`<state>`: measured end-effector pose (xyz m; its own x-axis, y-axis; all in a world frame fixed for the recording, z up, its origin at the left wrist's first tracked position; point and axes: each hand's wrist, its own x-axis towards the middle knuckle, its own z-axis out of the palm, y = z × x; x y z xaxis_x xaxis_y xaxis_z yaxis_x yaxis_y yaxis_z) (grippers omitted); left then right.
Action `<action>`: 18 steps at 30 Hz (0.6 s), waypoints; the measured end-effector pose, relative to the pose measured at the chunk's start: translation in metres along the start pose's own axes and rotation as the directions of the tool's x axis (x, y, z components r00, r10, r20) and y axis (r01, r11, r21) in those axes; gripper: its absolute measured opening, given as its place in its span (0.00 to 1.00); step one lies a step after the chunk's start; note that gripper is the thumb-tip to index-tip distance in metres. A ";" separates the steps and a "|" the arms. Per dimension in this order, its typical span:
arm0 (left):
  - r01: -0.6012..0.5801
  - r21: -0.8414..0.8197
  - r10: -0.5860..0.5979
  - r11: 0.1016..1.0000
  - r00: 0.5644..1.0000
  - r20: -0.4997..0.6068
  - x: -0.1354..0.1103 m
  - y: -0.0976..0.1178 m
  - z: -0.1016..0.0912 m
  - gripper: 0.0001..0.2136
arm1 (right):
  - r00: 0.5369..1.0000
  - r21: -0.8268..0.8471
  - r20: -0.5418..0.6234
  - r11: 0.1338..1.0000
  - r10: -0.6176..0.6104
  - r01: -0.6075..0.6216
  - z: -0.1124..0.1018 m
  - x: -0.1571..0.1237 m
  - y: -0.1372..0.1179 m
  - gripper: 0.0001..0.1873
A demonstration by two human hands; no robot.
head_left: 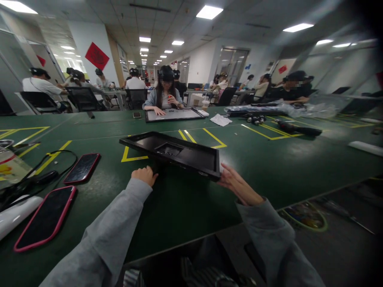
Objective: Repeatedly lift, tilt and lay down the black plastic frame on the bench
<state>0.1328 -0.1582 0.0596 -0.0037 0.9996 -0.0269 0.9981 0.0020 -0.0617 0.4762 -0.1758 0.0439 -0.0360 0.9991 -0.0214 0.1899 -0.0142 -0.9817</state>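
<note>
A black rectangular panel point(196, 157) with a raised rim and a square recess in its middle is tilted above the green table, its right end nearer to me. My right hand point(235, 182) is at the panel's right corner, fingers fairly straight and pressed along its edge. Below the panel's left part, my left hand point(144, 175) is closed with curled fingers. Something dark lies at its fingertips in the panel's shadow, and I cannot make out what it is.
Two phones point(82, 168) point(48, 218), a cable and a white object lie left on the green table point(179, 215). A black power tool point(299, 128) lies right. Opposite, a person point(164, 93) touches a framed sheet point(176, 114). Plastic wrap point(311, 108) lies far right.
</note>
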 end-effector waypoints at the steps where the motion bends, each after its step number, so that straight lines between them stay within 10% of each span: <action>1: -0.012 -0.017 0.012 1.000 1.000 0.021 -0.005 0.005 -0.002 0.29 | 1.000 -0.023 -0.015 1.000 -0.018 0.018 0.001 0.010 0.001 0.35; 13: -0.234 -0.317 0.290 0.919 0.946 0.143 -0.038 0.046 -0.002 0.46 | 0.967 0.045 -0.240 0.994 -0.081 0.095 0.010 0.147 0.020 0.32; 18: -0.321 -0.498 0.358 0.806 0.933 -0.022 -0.031 0.026 -0.010 0.29 | 0.920 -0.179 -0.330 0.971 -0.213 0.161 0.008 0.174 0.020 0.26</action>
<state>0.1590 -0.1889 0.0685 0.3556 0.9343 -0.0256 0.8359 -0.3057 0.4558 0.4660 -0.0021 0.0190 0.2500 0.9349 0.2519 0.3543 0.1538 -0.9224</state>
